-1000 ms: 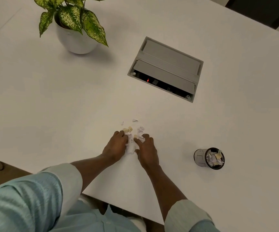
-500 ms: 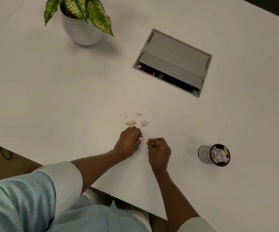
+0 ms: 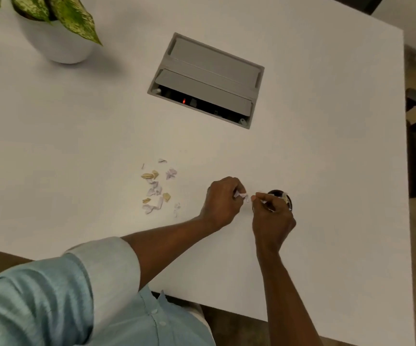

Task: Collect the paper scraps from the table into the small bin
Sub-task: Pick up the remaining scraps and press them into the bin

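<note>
Paper is what I am chasing, and going left to right, the first thing across the white bench is the potted plant at the far corner, well clear of my work. Next come the loose paper scraps, white and tan bits lying scattered on the bare surface, well apart from my hands and not yet gathered. Behind them sits the grey cable box set into the bench, its slot open toward me; a light scrap flicked that way could slide inside and be awkward to fish out. Then my left hand, curled closed and pinching a small white scrap at its fingertips, just beside the small bin. My right hand is closed too, holding a thin sliver of paper, and it hangs over the bin so that I see only part of the dark rim. The bin already looks heaped with paper near its top, so I judge that the main risk is spillage: whatever I let go may perch on the pile and roll off onto the bench. Because the bin is small and light, a knock from my right wrist could also tip it and undo the lot. Letting go too high would let these pieces flutter wide.
</note>
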`<state>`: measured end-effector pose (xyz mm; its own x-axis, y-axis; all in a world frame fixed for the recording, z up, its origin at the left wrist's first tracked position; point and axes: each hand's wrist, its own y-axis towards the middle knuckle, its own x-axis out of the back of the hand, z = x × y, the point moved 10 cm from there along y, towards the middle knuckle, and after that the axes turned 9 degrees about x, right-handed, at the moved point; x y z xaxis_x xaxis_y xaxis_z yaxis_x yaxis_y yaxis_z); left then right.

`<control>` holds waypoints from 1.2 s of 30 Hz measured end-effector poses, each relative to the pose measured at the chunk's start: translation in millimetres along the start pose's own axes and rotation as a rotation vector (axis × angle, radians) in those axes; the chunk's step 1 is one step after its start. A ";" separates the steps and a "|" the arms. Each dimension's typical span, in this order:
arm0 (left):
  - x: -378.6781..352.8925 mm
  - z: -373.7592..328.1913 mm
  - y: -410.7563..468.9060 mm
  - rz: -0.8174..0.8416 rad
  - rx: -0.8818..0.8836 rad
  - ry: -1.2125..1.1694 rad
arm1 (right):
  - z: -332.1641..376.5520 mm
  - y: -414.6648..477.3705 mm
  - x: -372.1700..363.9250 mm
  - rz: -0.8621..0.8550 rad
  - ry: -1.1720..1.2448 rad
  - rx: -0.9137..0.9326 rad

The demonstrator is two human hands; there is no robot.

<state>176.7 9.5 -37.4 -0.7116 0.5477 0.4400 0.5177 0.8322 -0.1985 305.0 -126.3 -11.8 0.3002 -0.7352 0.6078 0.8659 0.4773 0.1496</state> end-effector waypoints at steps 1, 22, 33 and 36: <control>-11.3 -8.6 1.8 0.017 -0.003 0.000 | -5.4 6.6 7.3 -0.003 -0.029 -0.014; -82.4 -45.7 2.7 0.243 -0.211 0.399 | -36.2 41.0 47.6 0.072 -0.222 0.148; -70.1 86.9 -35.0 0.549 -0.059 1.013 | -47.1 4.2 4.6 0.468 -0.432 0.356; -75.3 103.6 -46.5 0.605 -0.077 1.082 | -55.9 -3.7 -7.2 0.532 -0.522 0.387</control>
<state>156.9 -61.4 -152.1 0.3894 0.4587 0.7987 0.6787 0.4434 -0.5855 321.9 -149.7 -60.3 0.3234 -0.0935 0.9416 0.4346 0.8986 -0.0601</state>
